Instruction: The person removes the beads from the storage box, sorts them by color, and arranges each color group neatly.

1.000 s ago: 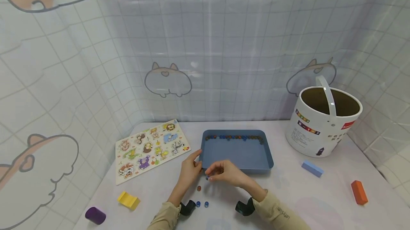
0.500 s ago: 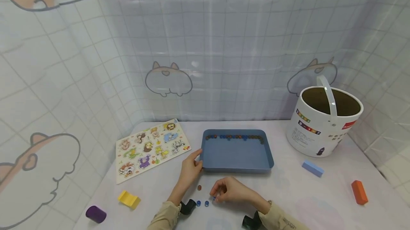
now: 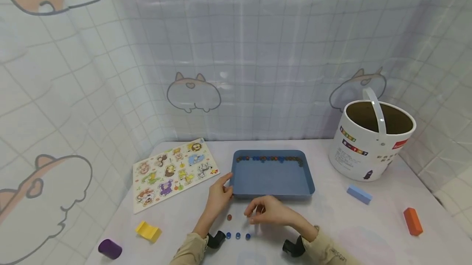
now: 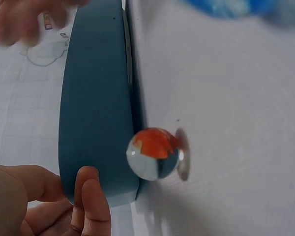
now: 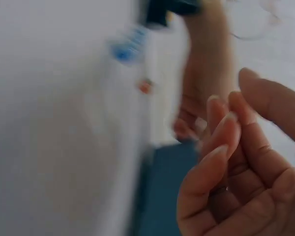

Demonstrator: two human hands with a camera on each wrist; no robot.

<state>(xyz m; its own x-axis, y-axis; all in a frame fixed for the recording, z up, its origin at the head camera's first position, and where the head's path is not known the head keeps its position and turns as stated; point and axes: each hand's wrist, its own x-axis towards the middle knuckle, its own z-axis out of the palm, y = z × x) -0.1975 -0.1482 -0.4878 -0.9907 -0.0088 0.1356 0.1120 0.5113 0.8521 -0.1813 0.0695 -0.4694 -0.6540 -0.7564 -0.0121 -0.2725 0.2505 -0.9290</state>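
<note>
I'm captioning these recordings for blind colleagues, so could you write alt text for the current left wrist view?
The left hand holds one end of a blue tray, with a clear, orange-patterned marble on the pale tabletop near it. At the top edge, blurred and cut off, are the right hand and a blue marble.

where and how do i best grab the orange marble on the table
Probably pinch the orange marble across its widest middle, coming from above and its right with the right hand: it is a smooth ball that a one-sided push could roll, and the left forearm is on its left.
</note>
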